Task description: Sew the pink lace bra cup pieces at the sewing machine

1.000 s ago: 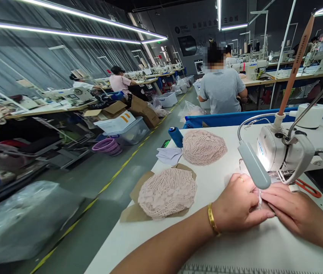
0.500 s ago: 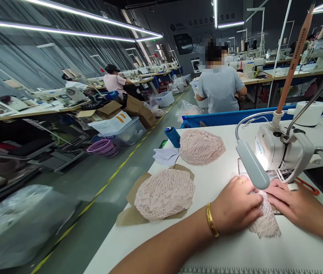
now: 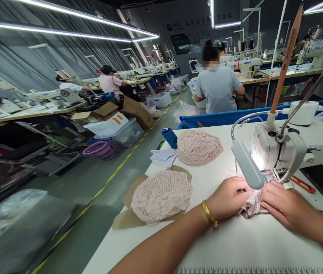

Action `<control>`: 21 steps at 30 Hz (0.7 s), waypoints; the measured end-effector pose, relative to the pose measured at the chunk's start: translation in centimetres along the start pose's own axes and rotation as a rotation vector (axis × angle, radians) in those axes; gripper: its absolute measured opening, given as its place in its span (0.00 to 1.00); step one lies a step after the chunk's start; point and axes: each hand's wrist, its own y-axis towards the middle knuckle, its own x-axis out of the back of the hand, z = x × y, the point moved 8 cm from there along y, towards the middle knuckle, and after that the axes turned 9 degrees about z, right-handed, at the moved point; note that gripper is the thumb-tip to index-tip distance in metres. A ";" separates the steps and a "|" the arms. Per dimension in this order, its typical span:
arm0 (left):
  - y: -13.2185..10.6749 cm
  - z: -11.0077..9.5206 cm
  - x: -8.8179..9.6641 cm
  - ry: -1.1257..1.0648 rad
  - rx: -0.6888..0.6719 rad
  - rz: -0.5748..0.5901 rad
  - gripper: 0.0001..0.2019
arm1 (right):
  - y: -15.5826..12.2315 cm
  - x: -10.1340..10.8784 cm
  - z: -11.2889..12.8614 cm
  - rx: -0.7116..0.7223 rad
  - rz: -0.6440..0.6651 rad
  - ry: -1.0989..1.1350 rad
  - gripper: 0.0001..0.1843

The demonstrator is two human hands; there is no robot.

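My left hand [image 3: 228, 196], with a gold bangle on the wrist, pinches a piece of pale pink lace [image 3: 252, 207] at the front of a white sewing machine [image 3: 267, 146]. On the lace's right side my right hand [image 3: 288, 203] has its fingers curled together and pressed onto the fabric, close to the presser foot. A grey lamp head [image 3: 248, 165] hides part of the stitching area and some fingertips. The lace looks bunched between both hands. Left of them lie two stacks of lace pieces, a nearer stack [image 3: 161, 196] on brown paper and a farther stack [image 3: 200, 148].
A blue thread spool [image 3: 169, 137] and white paper pieces [image 3: 163, 157] sit at the table's left edge. Orange-handled snips [image 3: 303, 184] lie right of the machine. A ruler [image 3: 258, 270] runs along the front. Co-workers sit at machines beyond.
The lace end that hung toward me is now drawn up and bunched between my hands. My left hand has turned, and my right hand's fingers have curled in. The view has shifted slightly.
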 end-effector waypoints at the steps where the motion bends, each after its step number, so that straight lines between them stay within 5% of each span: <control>1: 0.0 -0.3 -0.2 0.022 -0.024 0.019 0.07 | -0.2 0.5 -0.2 0.000 -0.035 -0.036 0.15; 8: 0.1 -0.5 -0.4 0.090 -0.060 0.034 0.08 | -0.3 -0.2 0.8 0.020 0.099 0.074 0.07; 13: 0.2 -0.7 -0.3 0.135 -0.065 0.041 0.08 | 0.4 -0.3 2.3 0.110 -0.061 -0.063 0.13; 17: 0.1 -1.4 -0.5 0.219 -0.137 0.074 0.09 | -0.8 0.8 0.2 0.070 -0.053 -0.078 0.12; 21: -0.6 -2.5 -1.3 0.341 -0.254 0.127 0.12 | -2.8 4.3 -2.8 0.008 -0.114 -0.048 0.13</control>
